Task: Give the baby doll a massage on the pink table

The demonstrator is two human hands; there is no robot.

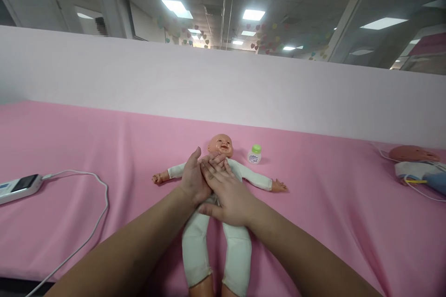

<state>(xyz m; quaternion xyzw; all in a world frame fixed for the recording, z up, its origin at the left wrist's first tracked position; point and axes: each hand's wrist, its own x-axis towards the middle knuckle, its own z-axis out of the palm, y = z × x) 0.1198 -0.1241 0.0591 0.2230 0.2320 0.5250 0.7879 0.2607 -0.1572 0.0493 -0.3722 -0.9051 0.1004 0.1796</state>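
A baby doll in white clothes lies on its back on the pink cloth-covered table, head away from me, arms spread. My left hand and my right hand both rest flat on the doll's chest and belly, side by side, fingers pointing toward its chin. Neither hand grips anything. The doll's torso is hidden under my hands; its white legs stretch toward me.
A small white bottle with a green cap stands just right of the doll's head. A white device with a cable lies at the left. A second doll with cloths lies at the far right. A pale partition wall stands behind.
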